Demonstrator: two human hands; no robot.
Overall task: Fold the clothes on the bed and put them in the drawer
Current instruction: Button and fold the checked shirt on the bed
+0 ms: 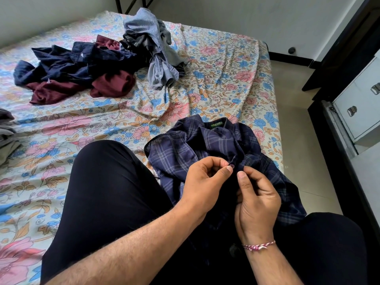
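A person is sitting on the bed (216,64), knees in dark trousers (107,182) spreading to either side, with a navy checked shirt (185,145) lying rumpled across the lap and onto the floral sheet in front. Its green neck label (217,123) is facing up at the far edge of the collar. The left hand (202,187) is pinching the shirt's front edge between thumb and forefinger, the other fingers curling in toward the palm. The right hand (256,199), wearing a pink and white thread band (259,246) at the wrist, is gripping the same dark edge just beside it, thumb pressing down on the cloth and fingers curling underneath; the two thumbs are nearly touching.

Farther up the bed a heap of unfolded clothes is waiting: dark blue garments (67,60) tangling with a maroon garment (111,84), and next to them a pale blue patterned shirt (148,31) mixed with grey pieces. More grey cloth (7,136) is showing at the left border. To the right of the bed, across a strip of tiled floor (296,124), white drawer fronts (357,99) with metal handles are sitting inside a dark frame
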